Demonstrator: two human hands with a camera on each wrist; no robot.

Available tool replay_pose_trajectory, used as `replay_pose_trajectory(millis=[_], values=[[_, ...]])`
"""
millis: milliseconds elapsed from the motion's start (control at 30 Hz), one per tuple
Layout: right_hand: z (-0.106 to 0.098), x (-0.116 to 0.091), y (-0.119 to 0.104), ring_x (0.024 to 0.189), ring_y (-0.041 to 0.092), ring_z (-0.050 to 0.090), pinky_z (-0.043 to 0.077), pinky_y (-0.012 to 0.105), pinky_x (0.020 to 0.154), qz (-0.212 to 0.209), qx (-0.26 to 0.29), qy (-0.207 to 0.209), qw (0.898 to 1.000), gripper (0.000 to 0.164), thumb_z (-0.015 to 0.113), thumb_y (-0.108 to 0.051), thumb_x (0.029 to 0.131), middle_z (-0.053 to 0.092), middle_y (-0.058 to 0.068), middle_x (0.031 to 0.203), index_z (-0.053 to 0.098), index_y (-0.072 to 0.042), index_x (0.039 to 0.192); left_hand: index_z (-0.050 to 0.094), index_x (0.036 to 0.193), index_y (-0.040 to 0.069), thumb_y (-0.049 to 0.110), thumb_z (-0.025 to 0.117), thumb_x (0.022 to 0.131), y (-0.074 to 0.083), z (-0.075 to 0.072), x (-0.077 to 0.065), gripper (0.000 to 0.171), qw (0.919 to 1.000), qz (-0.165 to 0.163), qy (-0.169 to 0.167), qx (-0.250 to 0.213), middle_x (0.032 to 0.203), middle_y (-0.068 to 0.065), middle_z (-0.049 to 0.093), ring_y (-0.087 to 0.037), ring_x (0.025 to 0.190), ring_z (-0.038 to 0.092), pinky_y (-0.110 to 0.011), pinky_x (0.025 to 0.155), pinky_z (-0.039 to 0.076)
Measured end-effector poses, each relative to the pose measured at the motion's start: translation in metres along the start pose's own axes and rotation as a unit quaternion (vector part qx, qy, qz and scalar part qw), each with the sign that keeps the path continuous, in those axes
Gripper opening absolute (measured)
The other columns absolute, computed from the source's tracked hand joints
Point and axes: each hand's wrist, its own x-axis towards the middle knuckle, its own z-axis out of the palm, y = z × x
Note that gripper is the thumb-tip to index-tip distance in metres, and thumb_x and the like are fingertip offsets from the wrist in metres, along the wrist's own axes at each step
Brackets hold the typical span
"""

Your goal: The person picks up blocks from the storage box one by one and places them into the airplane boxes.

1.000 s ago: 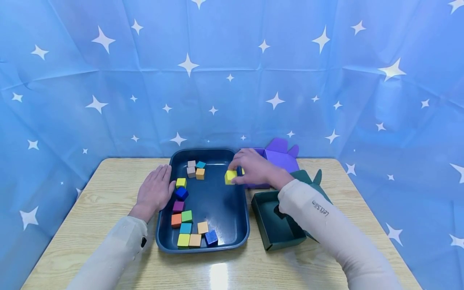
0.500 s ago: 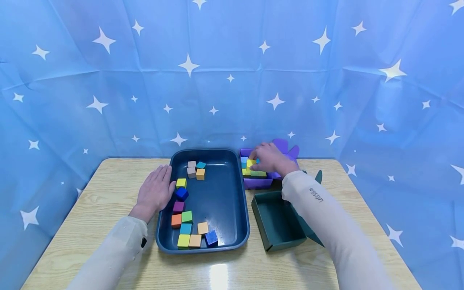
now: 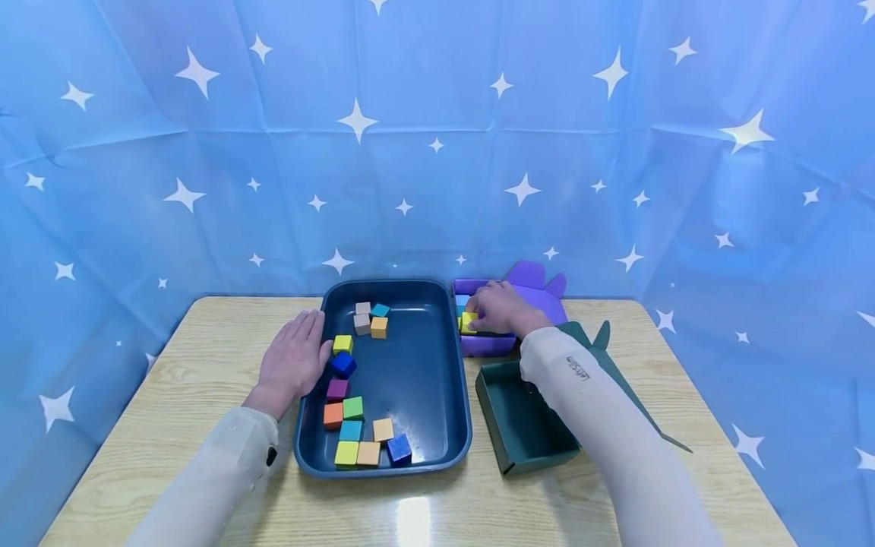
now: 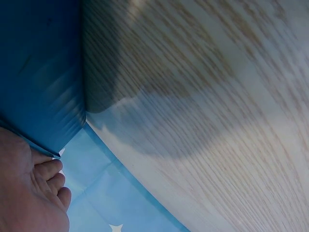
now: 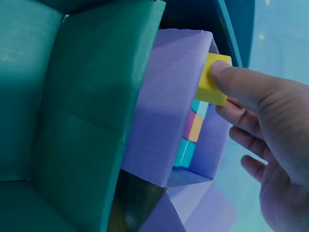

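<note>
My right hand (image 3: 504, 310) pinches a yellow cube (image 5: 212, 89) between thumb and fingers at the open top of the purple box (image 3: 487, 346). Inside that box, several colored cubes show in the right wrist view, among them a teal cube (image 5: 184, 153); my hand covers part of the contents in the head view. My left hand (image 3: 292, 361) rests on the left rim of the dark blue tray (image 3: 410, 380), fingers straight and together. Loose cubes lie in the tray, including a purple cube (image 3: 337, 390), an orange cube (image 3: 333, 415) and a green cube (image 3: 353, 408).
A dark green box (image 3: 494, 422), lid folded back, stands in front of the purple box and right of the tray. My right forearm passes over it. The wooden table (image 3: 205, 365) meets a blue starry cloth (image 3: 424, 175) at its back edge.
My right hand has carried the yellow cube rightward from the tray's right rim to the purple box, then lowered it there. The left hand has stayed in place.
</note>
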Motion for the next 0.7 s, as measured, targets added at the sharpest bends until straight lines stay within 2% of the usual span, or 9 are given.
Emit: replay_pose_trajectory(millis=[333,500,700], values=[[0.0036,0.0042,0.0050,0.114,0.024,0.053,0.022,0.052,0.118,0.010,0.031,-0.031,0.999,0.028,0.069,-0.031,0.091,0.069,-0.002,0.115,0.071,-0.019,0.116,0.017,0.155,0.001,0.040,0.041,0.103,0.0013,-0.0011,0.0003,0.069,1.0000,-0.001,0.000,-0.003,0.161,-0.018,0.023,-0.037,0.150,0.019,-0.050,0.124,0.017],[0.0051,0.0056,0.0029,0.114,0.022,0.053,0.025,0.051,0.117,0.009,0.039,-0.037,0.999,0.028,0.069,-0.030,0.090,0.069,-0.003,0.117,0.071,-0.021,0.116,0.018,0.154,0.000,0.038,0.040,0.103,0.0007,-0.0022,-0.0002,0.068,1.0000,0.002,-0.001,-0.004,0.161,-0.019,0.024,-0.037,0.150,0.019,-0.050,0.124,0.017],[0.0074,0.0095,-0.0018,0.115,0.022,0.053,0.031,0.050,0.113,0.001,0.020,-0.045,0.999,0.026,0.068,-0.028,0.092,0.069,-0.002,0.118,0.072,-0.021,0.116,0.020,0.154,0.000,0.037,0.038,0.103,-0.0009,-0.0034,0.0000,0.065,1.0000,0.007,0.003,-0.006,0.160,-0.019,0.025,-0.036,0.150,0.019,-0.049,0.124,0.017]])
